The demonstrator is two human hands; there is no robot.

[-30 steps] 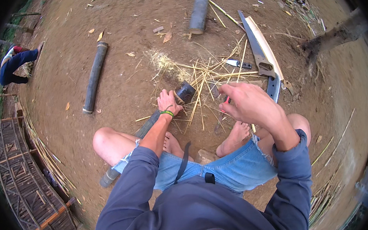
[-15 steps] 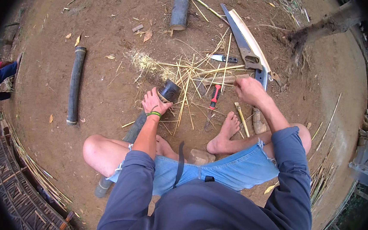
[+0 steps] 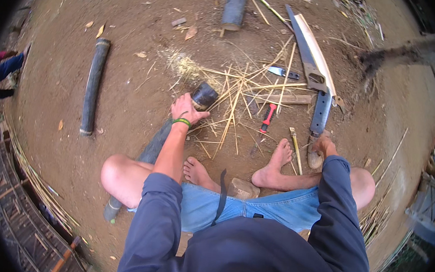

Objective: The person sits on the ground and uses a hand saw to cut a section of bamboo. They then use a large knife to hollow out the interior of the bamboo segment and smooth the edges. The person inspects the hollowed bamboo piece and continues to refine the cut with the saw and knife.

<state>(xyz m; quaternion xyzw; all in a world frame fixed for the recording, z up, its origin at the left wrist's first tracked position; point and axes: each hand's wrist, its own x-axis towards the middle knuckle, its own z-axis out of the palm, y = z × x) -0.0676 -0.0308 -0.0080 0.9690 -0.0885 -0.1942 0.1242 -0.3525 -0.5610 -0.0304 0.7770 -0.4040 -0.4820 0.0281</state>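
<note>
My left hand (image 3: 188, 109) lies over the far end of a dark bamboo pole (image 3: 156, 144), which slants under my left leg. Its fingers curve over the top and the thumb points right. Just beyond the fingers is the pole's blackish end section (image 3: 204, 95), with a pale band beside it. At my right foot, my right hand (image 3: 323, 145) is closed around the wooden handle of a machete (image 3: 321, 112). The machete's broad dark blade points away from me along the ground. My right fingers are partly hidden by the hand itself.
Thin bamboo strips (image 3: 238, 94) lie heaped ahead, with a red-handled tool (image 3: 268, 118), a small knife (image 3: 284, 72) and a handsaw (image 3: 306, 51) around them. Other bamboo tubes lie left (image 3: 94, 88) and far ahead (image 3: 234, 7). A person's legs (image 3: 3, 81) show far left.
My right hand has come down toward me from above the blade to the machete's handle and closed on it. My left thumb has swung away from the blackish section. The whole view has shifted slightly.
</note>
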